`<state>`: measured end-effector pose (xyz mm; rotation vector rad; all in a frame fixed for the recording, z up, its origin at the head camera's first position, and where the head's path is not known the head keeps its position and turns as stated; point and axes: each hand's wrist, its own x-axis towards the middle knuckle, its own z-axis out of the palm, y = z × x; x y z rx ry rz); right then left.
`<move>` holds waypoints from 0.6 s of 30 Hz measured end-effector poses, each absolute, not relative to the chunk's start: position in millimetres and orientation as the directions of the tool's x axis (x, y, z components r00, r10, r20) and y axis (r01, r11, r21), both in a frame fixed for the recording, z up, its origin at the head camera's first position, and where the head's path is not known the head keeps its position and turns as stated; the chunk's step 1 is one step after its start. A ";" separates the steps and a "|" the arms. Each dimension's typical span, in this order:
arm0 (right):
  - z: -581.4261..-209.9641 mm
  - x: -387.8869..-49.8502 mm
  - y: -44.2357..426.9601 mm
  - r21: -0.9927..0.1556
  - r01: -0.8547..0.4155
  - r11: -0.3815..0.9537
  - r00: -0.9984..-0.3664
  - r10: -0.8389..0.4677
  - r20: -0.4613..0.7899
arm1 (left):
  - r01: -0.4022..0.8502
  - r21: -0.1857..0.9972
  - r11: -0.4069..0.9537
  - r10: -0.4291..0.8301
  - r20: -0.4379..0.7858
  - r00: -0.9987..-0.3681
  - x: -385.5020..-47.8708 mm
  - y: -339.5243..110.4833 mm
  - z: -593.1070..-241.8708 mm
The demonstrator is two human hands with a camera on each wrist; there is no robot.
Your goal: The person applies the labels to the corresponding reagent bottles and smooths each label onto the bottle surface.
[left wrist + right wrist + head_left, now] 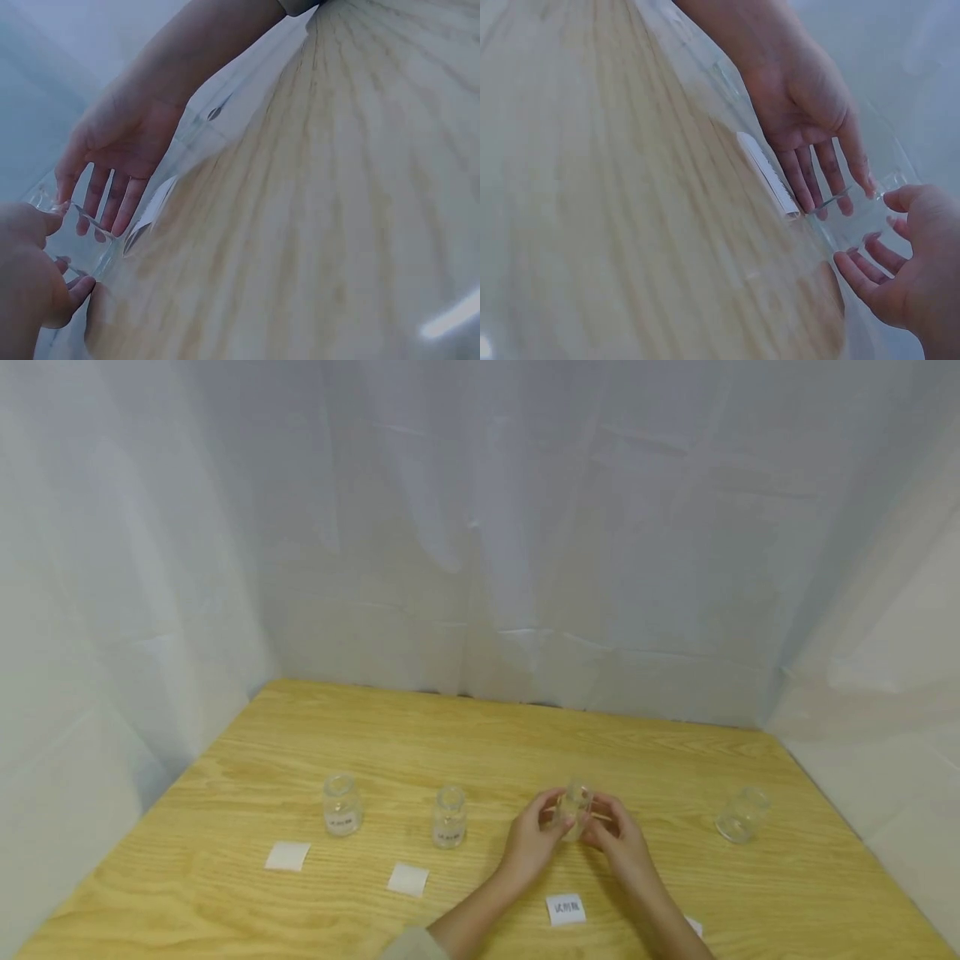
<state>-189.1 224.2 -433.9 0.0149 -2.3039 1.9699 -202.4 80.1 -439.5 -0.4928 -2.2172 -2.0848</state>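
Note:
A small clear glass bottle (576,806) is held between both hands in the middle of the table. My left hand (534,842) grips its left side, thumb in front and fingers behind. On the opposite side my right hand (619,842) holds it the same way. The left wrist view shows the left hand (30,274) close by, with the right hand (127,142) across the glass. From the right wrist, the right hand (911,270) and left hand (806,112) surround the clear bottle (855,221). Whether its base touches the table is hard to tell.
Two glass bottles with printed labels (342,810) (449,822) stand to the left. Another clear bottle (742,815) is at the right. Blank white slips (288,856) (408,879) and a printed slip (566,910) lie in front; another slip (694,927) is partly behind the right forearm.

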 end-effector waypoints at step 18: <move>-436.7 -175.4 214.7 -0.984 -0.126 0.126 -0.991 0.027 0.130 | 0.270 0.959 0.084 0.177 0.252 -0.951 -185.7 66.6 -441.1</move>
